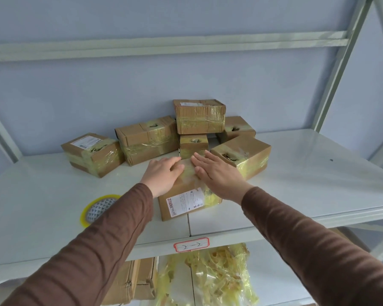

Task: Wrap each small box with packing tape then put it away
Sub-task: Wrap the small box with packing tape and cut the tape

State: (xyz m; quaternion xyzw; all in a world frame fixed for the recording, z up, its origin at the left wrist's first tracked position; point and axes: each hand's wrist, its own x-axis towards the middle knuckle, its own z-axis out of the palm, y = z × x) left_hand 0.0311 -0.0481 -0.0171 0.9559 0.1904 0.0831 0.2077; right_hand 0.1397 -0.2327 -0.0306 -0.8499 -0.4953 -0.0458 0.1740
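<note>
A small cardboard box with a white shipping label and yellowish tape lies on the white shelf, near its front edge. My left hand rests on the box's far top, fingers curled over it. My right hand lies flat on the top beside it, fingers spread and pressing the tape. A roll of yellow packing tape lies flat on the shelf to the left, partly hidden by my left sleeve.
Several taped boxes are piled behind: one at the left, a long one, one stacked on top, one at the right. A label reading 2-2 marks the shelf edge. Below are crumpled tape scraps and more boxes.
</note>
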